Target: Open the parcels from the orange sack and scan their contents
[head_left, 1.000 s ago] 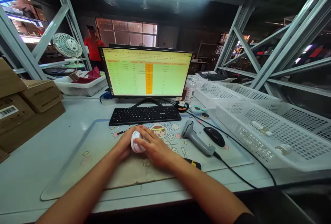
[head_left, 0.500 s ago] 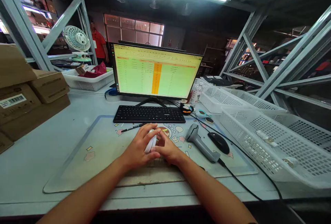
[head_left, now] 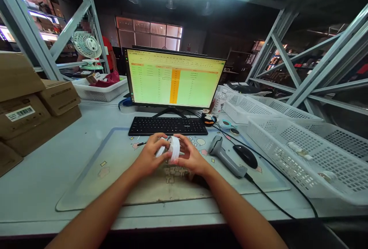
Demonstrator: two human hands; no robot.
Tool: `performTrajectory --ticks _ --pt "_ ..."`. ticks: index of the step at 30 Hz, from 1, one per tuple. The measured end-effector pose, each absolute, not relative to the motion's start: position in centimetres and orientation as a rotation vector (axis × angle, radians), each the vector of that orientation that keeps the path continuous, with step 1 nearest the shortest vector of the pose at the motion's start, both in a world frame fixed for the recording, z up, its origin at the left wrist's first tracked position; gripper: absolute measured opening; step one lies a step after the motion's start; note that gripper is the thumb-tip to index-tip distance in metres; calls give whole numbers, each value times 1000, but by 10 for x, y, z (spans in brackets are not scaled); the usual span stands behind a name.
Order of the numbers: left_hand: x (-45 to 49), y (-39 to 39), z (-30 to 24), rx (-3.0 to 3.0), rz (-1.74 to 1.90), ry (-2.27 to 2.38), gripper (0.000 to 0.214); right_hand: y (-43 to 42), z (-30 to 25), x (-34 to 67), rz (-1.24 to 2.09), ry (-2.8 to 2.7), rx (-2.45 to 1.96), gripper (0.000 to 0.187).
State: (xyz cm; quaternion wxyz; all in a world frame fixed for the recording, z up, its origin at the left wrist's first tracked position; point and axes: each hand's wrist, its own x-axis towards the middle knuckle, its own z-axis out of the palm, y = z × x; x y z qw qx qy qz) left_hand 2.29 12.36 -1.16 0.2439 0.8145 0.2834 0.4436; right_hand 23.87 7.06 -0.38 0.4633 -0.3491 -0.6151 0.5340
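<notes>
Head view: left hand (head_left: 149, 157) and right hand (head_left: 191, 159) grip white roll (head_left: 174, 149) above desk mat (head_left: 94, 187) amid steel racking (head_left: 299, 65).

A: What's in front of the monitor (head_left: 174, 78)?
B: The keyboard (head_left: 168, 126), then the desk mat (head_left: 94, 176) nearer, with a roll (head_left: 174, 149) between the left hand (head_left: 148, 156) and right hand (head_left: 191, 157).
A: And right?
B: A barcode scanner (head_left: 225, 157), a mouse (head_left: 245, 156) beside it, plastic baskets (head_left: 304, 157) beyond (cardboard boxes (head_left: 23, 105) sit far left).
</notes>
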Motion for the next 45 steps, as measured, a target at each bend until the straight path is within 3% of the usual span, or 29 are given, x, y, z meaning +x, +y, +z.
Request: performTrajectory --ticks 8,17,22,29,35,39,41,45 --pt "29 120 -15 2407 1101 746 18 70 2 243 1176 -1632 -1038 84" --pt "21 122 3 1889 1207 618 48 74 12 257 1516 -1288 -777 71" --pt "23 118 5 1882 1243 630 46 71 16 258 1492 -1323 -773 64" --pt "23 115 5 1955 1274 672 47 71 16 257 1388 -1401 -866 80" --pt "33 106 -4 2232 1324 643 28 74 4 244 1262 -1569 -873 83" --pt "39 100 -11 2345 1383 694 26 74 3 239 1228 -1635 -905 81" --pt "42 100 -13 2239 1422 716 31 72 4 238 1170 -1663 -912 80" --pt "51 101 -15 1563 1404 634 63 69 0 232 1012 -1753 -933 88"
